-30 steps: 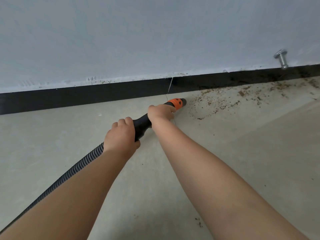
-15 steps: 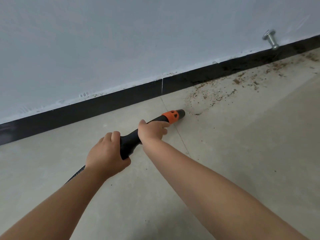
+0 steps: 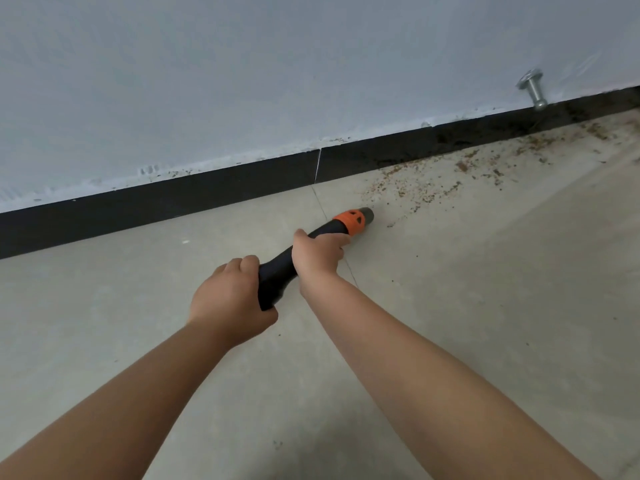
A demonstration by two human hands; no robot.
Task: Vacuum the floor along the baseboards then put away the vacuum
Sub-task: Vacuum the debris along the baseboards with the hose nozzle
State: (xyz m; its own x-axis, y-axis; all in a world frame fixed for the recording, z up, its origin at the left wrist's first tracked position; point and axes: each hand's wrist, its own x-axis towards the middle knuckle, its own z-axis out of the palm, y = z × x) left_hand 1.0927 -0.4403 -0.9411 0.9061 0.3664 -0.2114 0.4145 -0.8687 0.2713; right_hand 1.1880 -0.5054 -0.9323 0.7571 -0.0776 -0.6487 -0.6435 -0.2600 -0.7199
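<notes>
A pale tiled floor [image 3: 467,323] meets a black baseboard [image 3: 173,202] under a light grey-blue wall [image 3: 242,64]. The left hand [image 3: 230,301] wraps around the rear of the black vacuum handle [image 3: 277,277], fingers curled over the top. The right hand [image 3: 320,252] grips the same tube further forward, just behind the orange collar [image 3: 351,221]. The grey nozzle tip [image 3: 367,213] sits low at the floor, right at the near edge of a scatter of brown debris [image 3: 433,181].

Compared with a second ago, the nozzle has drawn back from the baseboard and now lies a little out on the floor, while the view has swung so the wall line slopes up to the right; the ribbed hose seen trailing behind the left hand earlier is no longer in view. The floor to the left of the tile joint [image 3: 327,216] looks mostly clean, so the sweep seems to be working rightward. Much debris remains along the baseboard toward the metal door stop [image 3: 533,91], so vacuuming is likely far from done.

No bin or other container is visible.
</notes>
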